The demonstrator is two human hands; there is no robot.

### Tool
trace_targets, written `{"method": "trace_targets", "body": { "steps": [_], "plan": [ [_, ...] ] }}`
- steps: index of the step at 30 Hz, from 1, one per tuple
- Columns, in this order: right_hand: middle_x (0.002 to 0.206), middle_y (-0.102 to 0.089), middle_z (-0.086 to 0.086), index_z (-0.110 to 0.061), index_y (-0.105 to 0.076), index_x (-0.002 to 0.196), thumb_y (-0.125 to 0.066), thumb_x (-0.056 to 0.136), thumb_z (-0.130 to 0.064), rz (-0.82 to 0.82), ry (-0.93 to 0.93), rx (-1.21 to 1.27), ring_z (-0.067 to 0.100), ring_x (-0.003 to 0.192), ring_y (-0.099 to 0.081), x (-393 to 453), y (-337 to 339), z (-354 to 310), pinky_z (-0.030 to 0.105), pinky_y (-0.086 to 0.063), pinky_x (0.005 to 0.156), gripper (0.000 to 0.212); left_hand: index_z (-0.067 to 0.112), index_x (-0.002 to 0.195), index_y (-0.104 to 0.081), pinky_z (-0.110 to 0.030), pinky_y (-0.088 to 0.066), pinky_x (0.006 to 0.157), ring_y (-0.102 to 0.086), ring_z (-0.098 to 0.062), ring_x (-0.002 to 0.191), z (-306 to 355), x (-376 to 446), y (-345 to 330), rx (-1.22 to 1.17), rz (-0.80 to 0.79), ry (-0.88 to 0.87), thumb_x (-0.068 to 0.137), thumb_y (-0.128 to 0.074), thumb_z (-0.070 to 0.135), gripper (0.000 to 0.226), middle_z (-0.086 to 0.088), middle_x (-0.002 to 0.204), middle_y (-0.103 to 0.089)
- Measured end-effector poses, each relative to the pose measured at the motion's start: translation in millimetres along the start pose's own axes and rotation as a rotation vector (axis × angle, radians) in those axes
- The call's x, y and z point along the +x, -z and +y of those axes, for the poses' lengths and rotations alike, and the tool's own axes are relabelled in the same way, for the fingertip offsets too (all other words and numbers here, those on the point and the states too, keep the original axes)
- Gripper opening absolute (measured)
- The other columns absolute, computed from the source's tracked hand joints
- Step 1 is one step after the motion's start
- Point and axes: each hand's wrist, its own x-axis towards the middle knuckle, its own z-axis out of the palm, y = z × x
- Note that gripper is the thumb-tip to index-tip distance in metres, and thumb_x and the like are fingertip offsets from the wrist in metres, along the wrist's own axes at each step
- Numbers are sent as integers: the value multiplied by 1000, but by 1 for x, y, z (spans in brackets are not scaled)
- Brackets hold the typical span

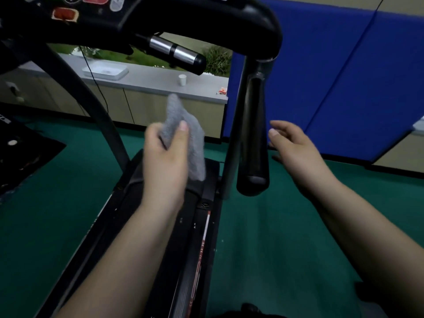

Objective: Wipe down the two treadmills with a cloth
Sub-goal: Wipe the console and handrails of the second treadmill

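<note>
Cloth (183,136) is bunched in my left hand (164,157), pinched by thumb and fingers above the treadmill (199,226) deck. My right hand (296,148) is open, empty, just beside the black handrail (253,134). I judge the handrail is next: bring the cloth across and rub along it.

My left hand (164,157) grips the grey cloth (183,134) above the treadmill (160,203); my right hand (296,148) hangs relaxed just beside the black handrail (252,138).
</note>
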Motion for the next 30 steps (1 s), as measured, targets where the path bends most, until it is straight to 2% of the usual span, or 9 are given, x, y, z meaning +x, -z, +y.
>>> {"method": "trace_targets", "body": {
  "steps": [3,6,8,13,17,21,24,27,30],
  "plan": [
    [115,-57,-11,-28,-49,131,-48,96,-42,-15,-61,-1,9,109,-56,8,-12,-1,37,-45,103,38,21,95,-52,-31,-50,77,-59,-1,84,-26,-40,-24,49,-256,22,90,-55,46,26,3,91,-63],
    [105,-58,-11,-27,-47,130,-51,94,-41,19,-111,19,9,100,-60,17,-19,-5,34,-50,94,39,21,133,-47,-40,-38,108,-50,-10,127,-45,-62,-48,-315,-474,140,94,-38,52,51,3,134,-57],
    [105,-61,-6,-26,-46,130,-55,93,-37,42,-158,55,10,94,-62,20,-23,-7,32,-53,87,40,25,144,-40,-39,-32,114,-45,-7,133,-54,-45,-57,-506,-481,240,96,-36,48,53,7,143,-50],
    [104,-61,-5,-24,-45,129,-54,93,-33,79,-212,79,11,91,-63,21,-28,-16,32,-56,84,38,15,137,-52,-41,-37,112,-56,-16,123,-58,4,-73,-437,-535,420,96,-38,54,58,-4,133,-60],
    [95,-61,-6,-22,-46,131,-52,94,-30,104,-246,73,9,82,-62,19,-33,-22,22,-55,68,38,17,139,-51,-41,-34,114,-49,-10,130,-68,-21,-63,-432,-504,310,95,-46,45,53,3,138,-56],
    [85,-55,-11,-24,-41,133,-47,97,-32,116,-247,-14,4,69,-56,19,-38,-25,15,-45,50,38,23,139,-50,-53,-33,113,-46,-19,134,-79,-49,-59,-462,-420,287,84,-49,57,65,4,142,-53],
    [90,-60,-8,-23,-43,132,-48,96,-29,125,-257,1,6,73,-60,18,-38,-25,18,-51,55,37,19,142,-47,-37,-32,115,-44,-7,134,-76,-13,-78,-416,-446,238,86,-48,53,65,4,144,-50],
    [88,-52,-15,-22,-43,135,-45,98,-30,136,-226,-70,-3,66,-53,19,-38,-25,5,-41,41,38,18,146,-40,-23,-30,111,-42,-7,134,-74,38,-101,-308,-513,218,102,-39,36,48,3,147,-45],
    [85,-45,-19,-22,-42,137,-44,99,-32,137,-203,-103,-10,54,-51,21,-37,-23,1,-34,38,40,21,145,-39,-25,-32,110,-44,-5,128,-77,43,-102,-312,-515,252,104,-35,31,43,9,139,-48]
  ]
}}
